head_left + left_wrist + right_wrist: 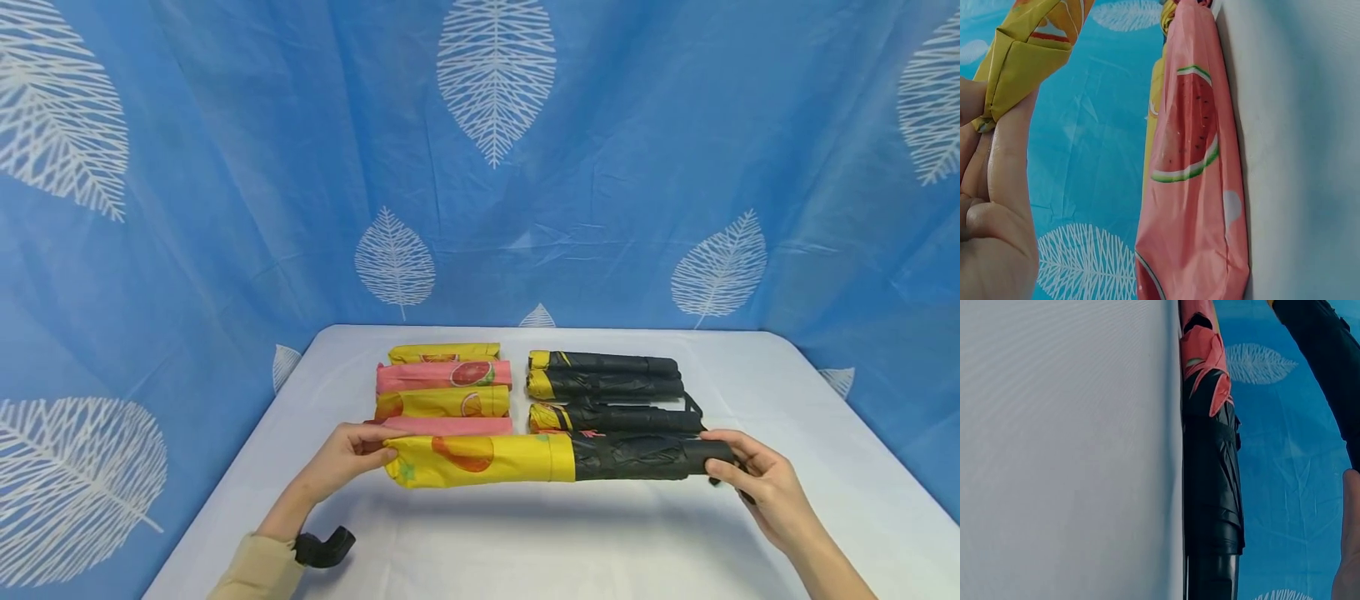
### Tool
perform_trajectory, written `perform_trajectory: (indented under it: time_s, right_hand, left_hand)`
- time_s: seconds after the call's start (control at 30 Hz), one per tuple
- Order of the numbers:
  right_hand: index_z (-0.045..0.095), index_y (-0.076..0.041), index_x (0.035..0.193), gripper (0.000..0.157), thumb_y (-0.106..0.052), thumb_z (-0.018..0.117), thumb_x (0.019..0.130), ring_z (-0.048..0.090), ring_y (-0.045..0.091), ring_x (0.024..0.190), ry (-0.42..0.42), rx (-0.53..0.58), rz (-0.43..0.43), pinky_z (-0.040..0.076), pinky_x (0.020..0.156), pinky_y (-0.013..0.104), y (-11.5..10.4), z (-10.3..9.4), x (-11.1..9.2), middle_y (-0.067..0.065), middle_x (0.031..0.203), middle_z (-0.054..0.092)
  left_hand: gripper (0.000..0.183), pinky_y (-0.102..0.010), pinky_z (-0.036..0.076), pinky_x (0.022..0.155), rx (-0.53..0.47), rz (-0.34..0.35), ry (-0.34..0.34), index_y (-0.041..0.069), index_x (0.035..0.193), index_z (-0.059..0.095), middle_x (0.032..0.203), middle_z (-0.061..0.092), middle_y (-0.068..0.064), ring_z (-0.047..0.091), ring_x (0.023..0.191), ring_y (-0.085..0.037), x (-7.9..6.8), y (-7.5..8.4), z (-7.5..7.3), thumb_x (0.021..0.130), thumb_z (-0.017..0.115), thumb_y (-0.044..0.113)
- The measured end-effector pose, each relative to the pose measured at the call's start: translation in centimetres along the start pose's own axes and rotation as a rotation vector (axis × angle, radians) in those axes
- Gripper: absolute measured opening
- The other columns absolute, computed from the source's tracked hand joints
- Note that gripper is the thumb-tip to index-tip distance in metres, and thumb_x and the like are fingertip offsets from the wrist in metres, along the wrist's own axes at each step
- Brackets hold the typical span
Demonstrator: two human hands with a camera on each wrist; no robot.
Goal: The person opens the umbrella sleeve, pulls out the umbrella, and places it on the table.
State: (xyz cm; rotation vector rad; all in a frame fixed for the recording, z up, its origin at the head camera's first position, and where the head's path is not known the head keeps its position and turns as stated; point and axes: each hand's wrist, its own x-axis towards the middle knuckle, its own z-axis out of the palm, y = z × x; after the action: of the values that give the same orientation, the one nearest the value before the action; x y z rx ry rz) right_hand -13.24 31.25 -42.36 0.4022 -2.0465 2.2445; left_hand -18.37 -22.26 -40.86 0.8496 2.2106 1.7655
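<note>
Held level above the white table is a folded black umbrella (630, 457) whose left end sits inside a yellow fruit-print sleeve (487, 460). My left hand (347, 462) pinches the closed tip of that sleeve between thumb and fingers; the left wrist view shows the folded yellow tip (1029, 69) in the grip. At the other end, my right hand (761, 479) grips the umbrella's black handle (708, 456). In the right wrist view only an edge of the right hand (1349, 537) appears, by the dark umbrella shaft.
Behind lie several pink and yellow sleeves (442, 377), with several folded black umbrellas (607, 385) in a row to their right. A pink watermelon-print sleeve (1191, 162) lies nearest. Blue leaf-print cloth (600, 167) surrounds the white table (525, 550).
</note>
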Motion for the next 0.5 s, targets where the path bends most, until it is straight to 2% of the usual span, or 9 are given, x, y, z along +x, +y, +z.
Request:
perform_trajectory:
  time_s: [0.2,0.5]
  right_hand:
    - [0.063,-0.007,0.120,0.037,0.013,0.048,0.092,0.063,0.011,0.092,0.005,0.014,0.007,0.052,0.076,0.024,0.1,-1.1,-0.5,-0.001,0.103,0.066]
    - [0.064,-0.009,0.119,0.038,0.013,0.047,0.092,0.062,0.011,0.093,0.006,0.030,0.031,0.052,0.078,0.024,0.2,-2.4,-1.2,-0.001,0.104,0.065]
  left_hand:
    - [0.034,-0.027,0.053,0.077,0.005,-0.047,0.030,-0.010,0.122,0.058,0.109,0.066,0.000,0.063,0.087,-0.014,-0.6,-0.3,-0.7,0.092,0.061,0.005]
    - [0.034,-0.028,0.052,0.080,-0.015,-0.135,0.049,-0.007,0.122,0.059,0.109,0.067,-0.003,0.064,0.089,-0.016,-1.7,-1.3,-2.1,0.092,0.061,0.008]
